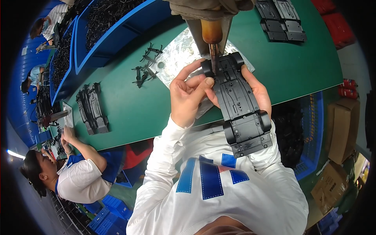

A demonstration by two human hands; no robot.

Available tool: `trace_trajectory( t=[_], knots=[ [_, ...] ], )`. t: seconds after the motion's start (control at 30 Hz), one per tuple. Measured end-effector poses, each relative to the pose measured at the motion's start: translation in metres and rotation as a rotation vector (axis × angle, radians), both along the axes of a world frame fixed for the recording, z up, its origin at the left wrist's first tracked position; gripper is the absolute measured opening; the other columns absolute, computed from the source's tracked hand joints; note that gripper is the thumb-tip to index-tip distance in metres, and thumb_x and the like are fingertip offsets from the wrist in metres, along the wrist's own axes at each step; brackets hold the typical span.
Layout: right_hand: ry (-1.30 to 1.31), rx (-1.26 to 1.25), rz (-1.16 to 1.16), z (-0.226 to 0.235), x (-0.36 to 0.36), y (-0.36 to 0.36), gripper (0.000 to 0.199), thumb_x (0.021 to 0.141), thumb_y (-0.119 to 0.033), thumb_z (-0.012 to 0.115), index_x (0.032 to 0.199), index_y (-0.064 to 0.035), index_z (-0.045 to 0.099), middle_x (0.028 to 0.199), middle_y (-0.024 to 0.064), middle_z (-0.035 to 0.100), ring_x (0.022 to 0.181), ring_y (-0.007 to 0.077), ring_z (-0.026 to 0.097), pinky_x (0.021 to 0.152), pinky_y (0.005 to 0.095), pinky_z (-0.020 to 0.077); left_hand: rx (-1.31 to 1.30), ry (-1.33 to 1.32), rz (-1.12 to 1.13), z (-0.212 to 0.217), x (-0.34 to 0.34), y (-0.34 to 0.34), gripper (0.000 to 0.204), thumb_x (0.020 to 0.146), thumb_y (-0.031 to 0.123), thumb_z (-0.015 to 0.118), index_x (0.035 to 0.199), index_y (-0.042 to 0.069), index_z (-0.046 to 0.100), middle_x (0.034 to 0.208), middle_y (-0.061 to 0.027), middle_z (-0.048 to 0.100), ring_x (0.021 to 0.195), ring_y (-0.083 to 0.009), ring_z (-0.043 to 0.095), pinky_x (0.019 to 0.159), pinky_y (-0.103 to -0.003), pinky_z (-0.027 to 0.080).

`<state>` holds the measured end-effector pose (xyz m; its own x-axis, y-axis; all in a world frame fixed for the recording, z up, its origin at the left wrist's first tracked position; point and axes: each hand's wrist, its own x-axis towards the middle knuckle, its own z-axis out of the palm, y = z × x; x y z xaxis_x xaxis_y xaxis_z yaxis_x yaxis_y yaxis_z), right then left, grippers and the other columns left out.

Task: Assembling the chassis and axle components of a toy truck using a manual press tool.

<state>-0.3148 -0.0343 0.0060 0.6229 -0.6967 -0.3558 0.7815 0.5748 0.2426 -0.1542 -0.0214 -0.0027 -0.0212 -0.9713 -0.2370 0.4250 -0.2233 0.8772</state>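
A black plastic toy car chassis (pixel 237 98) with wheel wells at its corners is held tilted in front of me. My right hand (pixel 258 92) grips its right edge near the far end. My left hand (pixel 190 90) is at its left side, thumb and fingers closed near the far left wheel well; whether a small part is between them I cannot make out. A metal rod with an amber handle (pixel 212 33) comes down from the machine head, its tip over the chassis by the far left well. Behind lies a shiny metal plate (pixel 178 53) on the green table.
Small black bracket-like parts (pixel 145 70) lie left of the plate. More chassis rest at the left (pixel 93 107) and far right (pixel 281 19). Blue bins (pixel 117 33) of black parts stand at the back left. A co-worker (pixel 80 176) sits at the left; a blue crate (pixel 311 133) stands right.
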Motion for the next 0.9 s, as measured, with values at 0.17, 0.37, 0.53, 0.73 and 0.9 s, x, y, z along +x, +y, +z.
trace_trajectory(
  t=[0.17,0.37,0.53,0.73,0.9],
  knots=[
    [0.019,0.008,-0.013,0.0003,0.0007,0.0002,0.044,0.102,-0.034,0.045,0.127,0.0015,0.053,0.12,0.0235,0.061,0.106,0.0368,0.063,0.096,0.0526,0.051,0.004,0.003,0.002,-0.0009,0.0,0.0003,0.048,0.088,-0.004,0.062,0.132,-0.01,0.042,0.071,-0.0115,0.066,0.056,-0.0184,0.065,0.059,-0.026,0.052],
    [0.048,0.014,-0.017,0.0023,0.001,0.0004,0.043,0.102,-0.034,0.046,0.126,0.0009,0.054,0.119,0.0236,0.061,0.105,0.0366,0.063,0.096,0.0523,0.0513,-0.002,0.009,-0.003,-0.0019,0.0006,0.0004,0.048,0.088,-0.004,0.061,0.132,-0.01,0.042,0.072,-0.0117,0.066,0.056,-0.0195,0.066,0.059,-0.027,0.052],
    [0.035,0.014,-0.02,0.0012,0.0007,0.0006,0.043,0.102,-0.034,0.046,0.126,0.0007,0.054,0.119,0.0234,0.061,0.105,0.0367,0.063,0.097,0.0525,0.0513,0.003,0.001,-0.001,-0.0008,0.0003,0.0003,0.049,0.088,-0.005,0.061,0.132,-0.009,0.042,0.073,-0.0119,0.066,0.056,-0.0201,0.066,0.059,-0.027,0.052],
    [0.039,0.001,-0.022,0.0022,0.0013,0.0002,0.043,0.102,-0.034,0.046,0.126,0.0007,0.053,0.119,0.0227,0.061,0.105,0.0368,0.063,0.096,0.0533,0.0513,0.009,0.008,0.0,-0.0006,0.0002,-0.0001,0.049,0.088,-0.005,0.061,0.133,-0.01,0.041,0.073,-0.0123,0.066,0.056,-0.0201,0.066,0.058,-0.027,0.052],
    [0.008,0.001,-0.02,0.0014,0.0012,-0.0001,0.043,0.102,-0.034,0.044,0.127,0.001,0.053,0.12,0.0235,0.06,0.106,0.0371,0.063,0.096,0.0535,0.0513,0.009,0.022,0.003,-0.0012,-0.0001,-0.0002,0.049,0.088,-0.005,0.061,0.132,-0.01,0.041,0.072,-0.0124,0.066,0.056,-0.0202,0.066,0.058,-0.028,0.053]
  ],
)
